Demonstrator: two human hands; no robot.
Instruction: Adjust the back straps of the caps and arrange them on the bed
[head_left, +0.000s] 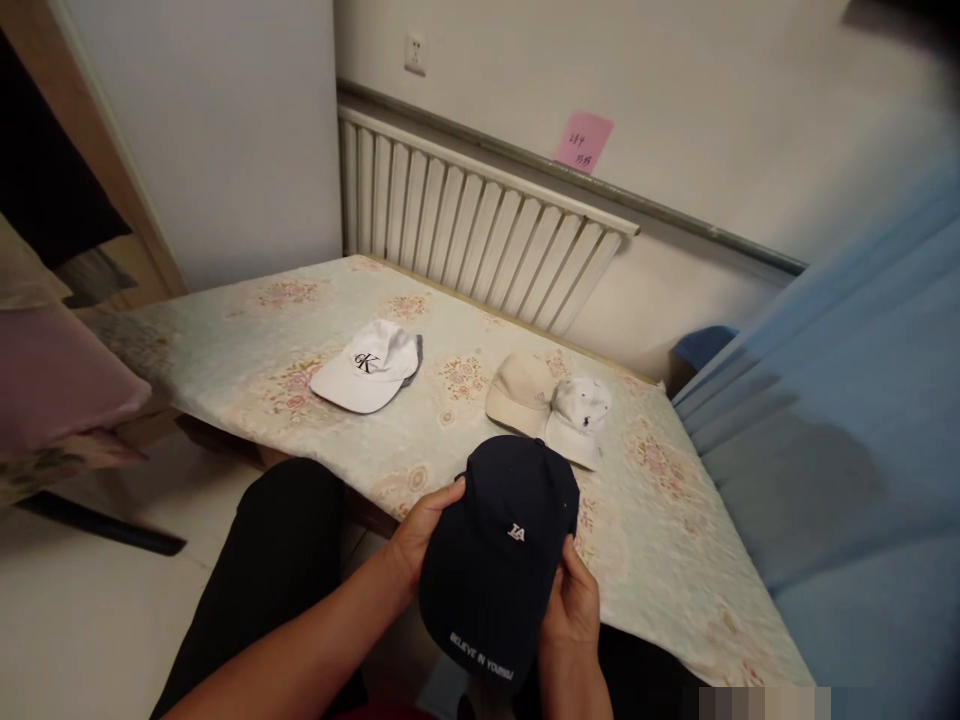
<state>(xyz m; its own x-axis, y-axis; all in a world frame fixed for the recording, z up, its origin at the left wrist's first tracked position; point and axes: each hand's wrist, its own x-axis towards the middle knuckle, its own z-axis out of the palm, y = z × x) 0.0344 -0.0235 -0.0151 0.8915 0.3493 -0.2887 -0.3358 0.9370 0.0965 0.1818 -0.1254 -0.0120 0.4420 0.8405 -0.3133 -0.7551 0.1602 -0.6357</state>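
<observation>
The left hand (pixel 422 532) and right hand (pixel 574 598) grip one navy cap (pixel 499 570) by its sides, brim toward the wrists. The step seems to be handling this cap; moving it would call for an even two-handed hold. Beyond the hands, on the tabletop (pixel 690 580), sit one beige cap (pixel 521 385) and one small-logo white cap (pixel 579 408), side by side; farther off leftward, one lettered white cap (pixel 379 362), making four.

The LA cap (pixel 504 575) seems navy, the tablecloth (pixel 446 450) pale and floral.
</observation>
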